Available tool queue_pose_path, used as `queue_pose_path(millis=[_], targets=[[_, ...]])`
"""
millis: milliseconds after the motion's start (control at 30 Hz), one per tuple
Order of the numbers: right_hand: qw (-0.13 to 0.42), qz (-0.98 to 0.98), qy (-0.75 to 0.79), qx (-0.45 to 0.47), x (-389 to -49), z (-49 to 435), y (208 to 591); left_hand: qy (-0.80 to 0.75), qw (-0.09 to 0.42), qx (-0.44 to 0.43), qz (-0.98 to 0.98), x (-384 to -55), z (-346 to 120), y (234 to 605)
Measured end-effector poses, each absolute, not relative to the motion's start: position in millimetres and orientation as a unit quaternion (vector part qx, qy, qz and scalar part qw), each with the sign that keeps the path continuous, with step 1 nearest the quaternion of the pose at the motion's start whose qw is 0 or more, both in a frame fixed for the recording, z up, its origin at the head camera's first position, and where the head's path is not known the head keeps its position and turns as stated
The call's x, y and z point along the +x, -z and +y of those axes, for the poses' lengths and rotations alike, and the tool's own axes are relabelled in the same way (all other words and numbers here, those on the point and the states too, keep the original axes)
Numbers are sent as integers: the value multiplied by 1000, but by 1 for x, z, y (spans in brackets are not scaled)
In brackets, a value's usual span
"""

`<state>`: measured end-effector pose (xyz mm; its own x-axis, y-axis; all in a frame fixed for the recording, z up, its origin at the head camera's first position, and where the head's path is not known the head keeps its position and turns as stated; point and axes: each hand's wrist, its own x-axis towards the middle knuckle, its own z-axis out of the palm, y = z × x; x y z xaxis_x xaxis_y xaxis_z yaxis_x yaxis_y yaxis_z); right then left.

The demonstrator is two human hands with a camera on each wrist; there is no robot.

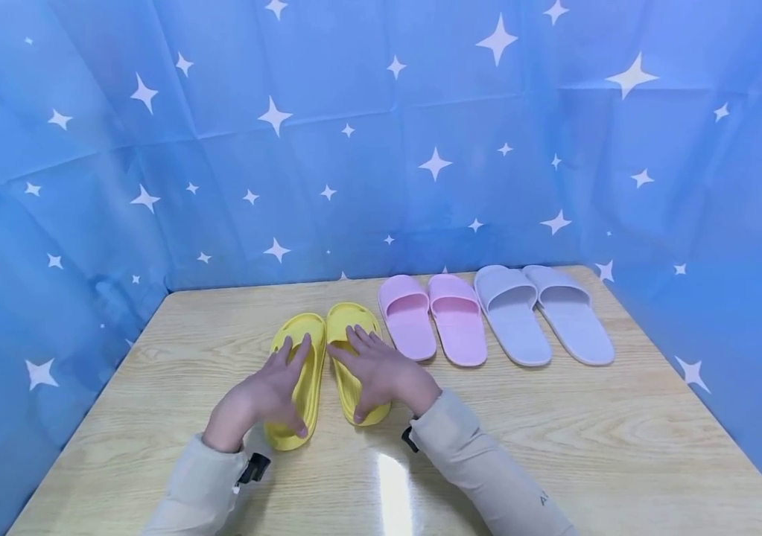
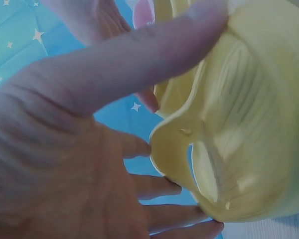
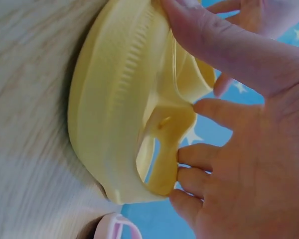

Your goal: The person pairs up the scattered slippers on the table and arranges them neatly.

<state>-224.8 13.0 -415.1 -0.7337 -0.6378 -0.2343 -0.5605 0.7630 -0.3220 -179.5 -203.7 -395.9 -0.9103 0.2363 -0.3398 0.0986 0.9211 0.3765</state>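
A pair of yellow slippers lies on the table, toes away from me. In the head view my left hand spreads over the left yellow slipper. The thumb reaches toward its heel and the fingertips are at its strap. My right hand is over the right yellow slipper in the same way. The left wrist view shows straight fingers right at the strap's edge of the yellow slipper. In the right wrist view, extended fingers meet the strap of the other yellow slipper.
Right of the yellow pair, a pink pair of slippers stands near the back edge of the wooden table. Beside it lies a pale grey pair. A blue star-patterned cloth hangs behind and along both sides.
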Motion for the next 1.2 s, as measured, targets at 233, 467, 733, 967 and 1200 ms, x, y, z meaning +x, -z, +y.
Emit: queue_pose_path(millis=[233, 467, 733, 967, 1200], targets=[[164, 925, 108, -326, -225, 12, 415, -166, 200, 99, 961, -180, -206, 396], [164, 923, 111, -330, -225, 13, 415, -170, 204, 100, 959, -182, -207, 396], [163, 921, 117, -335, -226, 14, 416, -173, 203, 101, 959, -181, -207, 396], [157, 921, 109, -341, -227, 14, 417, -172, 203, 101, 958, -181, -208, 397], [158, 920, 106, -343, -227, 14, 416, -171, 204, 101, 958, -182, -208, 398]])
